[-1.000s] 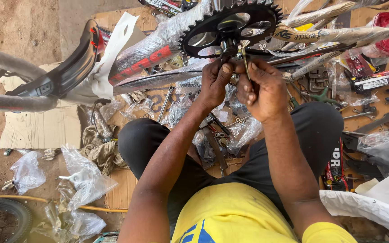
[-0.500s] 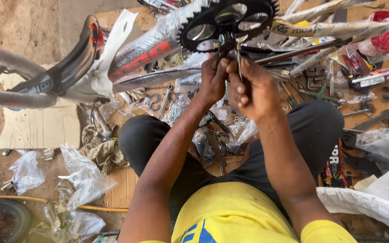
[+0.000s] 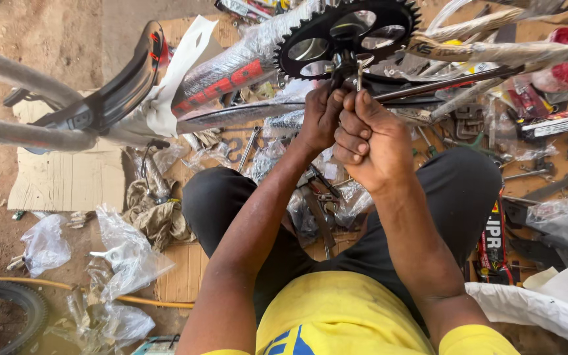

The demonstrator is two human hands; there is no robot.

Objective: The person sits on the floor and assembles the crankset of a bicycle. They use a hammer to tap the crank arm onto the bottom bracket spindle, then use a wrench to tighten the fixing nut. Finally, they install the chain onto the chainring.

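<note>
— Head camera first: what are the hands doing?

— The right hand [image 3: 371,141] is clenched into a tight fist around a thin metal tool [image 3: 359,73] whose shaft pokes up out of the knuckles. The left hand [image 3: 321,117] is pressed against it, fingers curled up toward the hub; whether it grips anything there I cannot tell.

— And what are they working on?

— A black chainring [image 3: 346,34], a flat toothed steel disc with big oval cut-outs, just above both hands near the top edge. The tool tip meets its centre fitting.

— What is it mounted on?

— A bicycle frame [image 3: 244,66], tubes wrapped in shiny clear plastic with red and black showing through, slanting from the chainring down to the left.

— Farther out?

— A black saddle [image 3: 110,98] hangs left of the frame. Wrenches [image 3: 248,148] and loose metal parts lie on brown cardboard [image 3: 67,181] about the person's knees, with crumpled clear plastic bags [image 3: 126,253] on the dirt, and a rubber tyre [image 3: 18,309] at lower left.
</note>
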